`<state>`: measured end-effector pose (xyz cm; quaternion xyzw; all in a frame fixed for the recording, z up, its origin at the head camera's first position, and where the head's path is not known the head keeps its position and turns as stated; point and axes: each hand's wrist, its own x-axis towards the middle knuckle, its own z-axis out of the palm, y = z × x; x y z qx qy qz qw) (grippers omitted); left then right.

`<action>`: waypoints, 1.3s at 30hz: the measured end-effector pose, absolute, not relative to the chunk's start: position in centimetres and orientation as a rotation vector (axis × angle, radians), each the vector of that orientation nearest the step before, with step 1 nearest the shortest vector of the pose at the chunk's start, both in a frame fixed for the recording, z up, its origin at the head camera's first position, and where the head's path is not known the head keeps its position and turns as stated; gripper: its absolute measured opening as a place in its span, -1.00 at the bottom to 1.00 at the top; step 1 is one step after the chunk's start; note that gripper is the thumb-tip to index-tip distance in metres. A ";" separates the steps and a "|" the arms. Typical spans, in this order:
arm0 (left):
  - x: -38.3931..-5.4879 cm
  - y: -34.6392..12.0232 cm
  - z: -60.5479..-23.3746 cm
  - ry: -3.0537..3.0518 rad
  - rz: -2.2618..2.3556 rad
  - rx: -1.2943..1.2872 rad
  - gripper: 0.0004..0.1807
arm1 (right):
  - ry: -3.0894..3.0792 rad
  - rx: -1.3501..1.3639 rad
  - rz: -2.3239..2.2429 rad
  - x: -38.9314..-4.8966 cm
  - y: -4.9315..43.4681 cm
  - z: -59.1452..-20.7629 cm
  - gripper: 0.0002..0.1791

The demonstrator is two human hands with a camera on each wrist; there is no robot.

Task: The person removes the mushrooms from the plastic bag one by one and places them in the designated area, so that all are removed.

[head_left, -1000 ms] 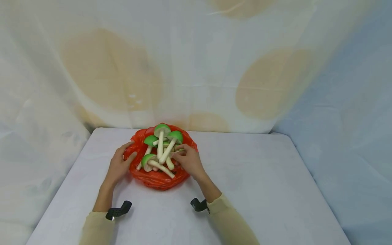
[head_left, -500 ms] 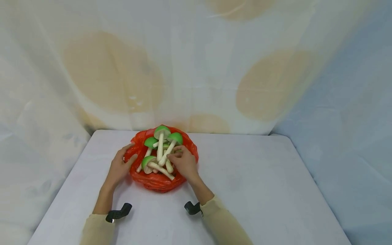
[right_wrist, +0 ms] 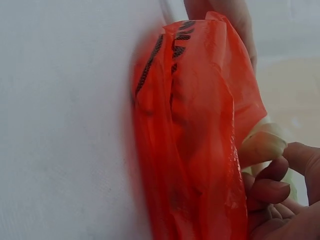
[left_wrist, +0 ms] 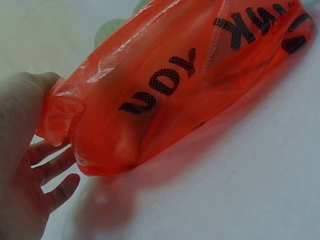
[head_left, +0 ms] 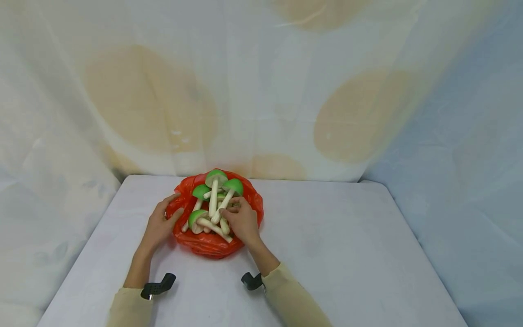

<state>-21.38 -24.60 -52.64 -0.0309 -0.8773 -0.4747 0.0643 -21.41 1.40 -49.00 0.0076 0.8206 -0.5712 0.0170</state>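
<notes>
A red plastic bag (head_left: 196,245), its mouth rolled wide, lies near the table's far edge. Inside are several mushrooms with green caps and long white stems, one of them (head_left: 214,178) at the back and another (head_left: 199,218) at the front left. My left hand (head_left: 160,222) grips the bag's left rim, thumb over the edge; in the left wrist view its lower fingers sit loosely outside the red film. With thumb and fingers, my right hand (head_left: 242,220) pinches the stem of the right-hand mushroom (head_left: 234,185). In the right wrist view a pale stem end (right_wrist: 267,145) meets the thumb tip.
A white-covered table (head_left: 335,254) bears the bag, with pale cloth (head_left: 265,91) patterned in tan spots hanging behind it. More cloth (head_left: 457,181) closes off the right side. Black printing (left_wrist: 172,77) marks the bag's outside.
My right hand has moved left from the bag's right side onto the mushroom stem. The left hand stays at the left rim, and the mushrooms lie nearly as before.
</notes>
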 end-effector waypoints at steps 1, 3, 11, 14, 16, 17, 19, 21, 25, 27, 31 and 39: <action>-21.4 -24.6 -52.7 -2.649 -1.433 -0.093 -0.37 | 2.562 0.031 -1.775 -21.4 1.3 -49.1 -0.52; -21.5 -24.6 -52.8 -2.648 -1.431 -0.094 -0.37 | 2.591 0.034 -1.771 -21.4 1.1 -49.2 -0.52; -21.6 -24.6 -52.9 -2.647 -1.429 -0.086 -0.37 | 2.664 0.026 -1.749 -21.4 0.6 -49.4 -0.50; -21.6 -24.5 -52.8 -2.638 -1.430 -0.096 -0.38 | 2.653 0.027 -1.768 -21.5 0.5 -49.4 -0.52; -21.6 -24.4 -52.8 -2.631 -1.427 -0.105 -0.39 | 2.617 0.024 -1.802 -21.5 0.6 -49.4 -0.52; -21.6 -24.4 -52.8 -2.626 -1.425 -0.109 -0.39 | 2.598 0.020 -1.820 -21.5 0.6 -49.4 -0.52; -21.6 -24.4 -52.8 -2.616 -1.418 -0.120 -0.40 | 2.549 0.011 -1.868 -21.5 0.7 -49.3 -0.51; -21.6 -24.5 -52.8 -2.611 -1.406 -0.132 -0.41 | 2.504 -0.001 -1.904 -21.5 0.8 -49.3 -0.51; -21.7 -24.6 -52.8 -2.608 -1.390 -0.140 -0.42 | 2.419 -0.044 -1.984 -21.6 0.9 -49.3 -0.51; -21.7 -24.6 -52.9 -2.611 -1.390 -0.138 -0.41 | 2.377 -0.069 -2.020 -21.6 0.9 -49.3 -0.50; -21.7 -24.6 -52.9 -2.613 -1.400 -0.135 -0.41 | 2.321 -0.110 -2.069 -21.5 1.0 -49.2 -0.49; -21.9 -24.6 -52.9 -2.605 -1.411 -0.146 -0.41 | 2.282 -0.141 -2.136 -21.7 1.1 -48.3 -0.50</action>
